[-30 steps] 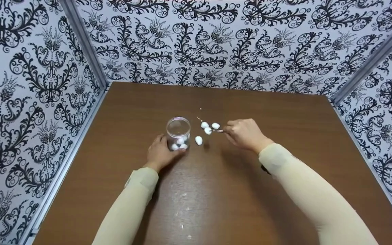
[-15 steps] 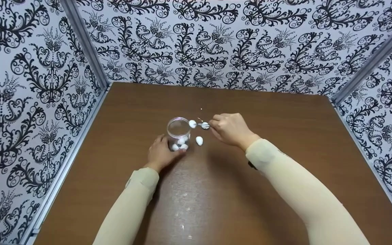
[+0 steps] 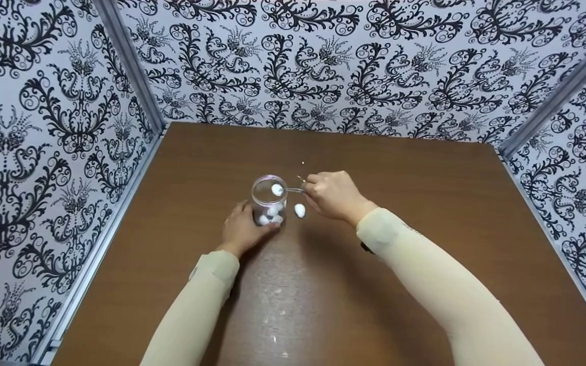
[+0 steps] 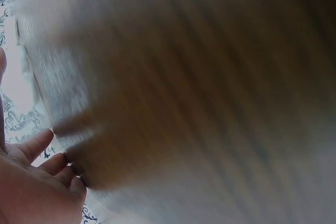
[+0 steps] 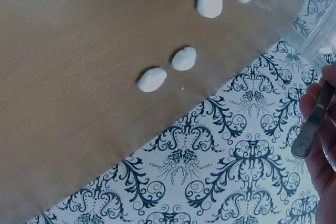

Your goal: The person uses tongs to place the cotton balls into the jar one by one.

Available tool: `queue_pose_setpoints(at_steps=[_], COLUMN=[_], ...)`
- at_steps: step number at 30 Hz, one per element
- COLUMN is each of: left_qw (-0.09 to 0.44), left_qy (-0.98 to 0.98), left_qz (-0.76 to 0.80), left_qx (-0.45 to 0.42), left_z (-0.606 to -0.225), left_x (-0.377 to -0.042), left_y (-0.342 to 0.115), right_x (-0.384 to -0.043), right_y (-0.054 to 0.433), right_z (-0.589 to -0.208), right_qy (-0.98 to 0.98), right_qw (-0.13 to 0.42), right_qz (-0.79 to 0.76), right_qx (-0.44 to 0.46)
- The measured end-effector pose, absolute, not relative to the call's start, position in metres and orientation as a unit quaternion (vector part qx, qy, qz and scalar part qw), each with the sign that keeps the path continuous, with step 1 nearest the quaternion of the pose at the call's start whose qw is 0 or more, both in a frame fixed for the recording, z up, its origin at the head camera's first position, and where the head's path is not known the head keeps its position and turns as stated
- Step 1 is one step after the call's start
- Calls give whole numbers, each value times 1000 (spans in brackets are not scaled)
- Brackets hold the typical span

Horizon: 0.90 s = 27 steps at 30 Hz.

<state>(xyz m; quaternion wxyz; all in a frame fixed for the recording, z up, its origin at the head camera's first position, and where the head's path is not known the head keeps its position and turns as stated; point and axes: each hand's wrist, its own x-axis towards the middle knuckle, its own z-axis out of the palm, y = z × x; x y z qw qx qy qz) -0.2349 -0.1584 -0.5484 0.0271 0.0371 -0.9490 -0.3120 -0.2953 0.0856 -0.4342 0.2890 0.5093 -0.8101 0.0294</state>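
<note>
A clear open-topped jar (image 3: 261, 204) with several white cotton-like balls inside stands near the table's middle. My left hand (image 3: 242, 229) grips its lower side, thumb in front. My right hand (image 3: 334, 195) pinches a slim silver metal tool (image 3: 294, 190), its exact kind unclear. A white ball (image 3: 277, 190) sits at the tool's tip, within the jar's mouth. In the right wrist view the tool's flat rounded end (image 5: 308, 140) sticks out behind the fingers. Loose on the table lie a near ball (image 5: 210, 1), a second ball (image 5: 184, 59) and a third ball (image 5: 152, 80).
The brown wooden table (image 3: 384, 168) has black-and-white patterned walls (image 3: 313, 76) behind and at both sides. Small pale specks (image 3: 302, 162) lie beyond the right hand. Blurred brown surface (image 4: 173, 98) takes up most of the left wrist view.
My right hand has lifted a ball with the tool and carried it leftward from the loose group into the jar's mouth. The left hand and jar stay put.
</note>
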Motion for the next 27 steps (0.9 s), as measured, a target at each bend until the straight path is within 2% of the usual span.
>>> queue_pose_setpoints(at_steps=[11,27], left_qw=[33,31], left_qy=[-952,-949], left_qz=[-302,-311], left_qx=[32,29], left_z=[-547,-550], left_x=[-235,-235], left_y=[-157,-158], right_x=[-296,-306], right_y=[95,148], right_z=[-437,-460], right_qy=[-815,-846], right_qw=[290,274], right_qz=[39,44], right_qx=[500,455])
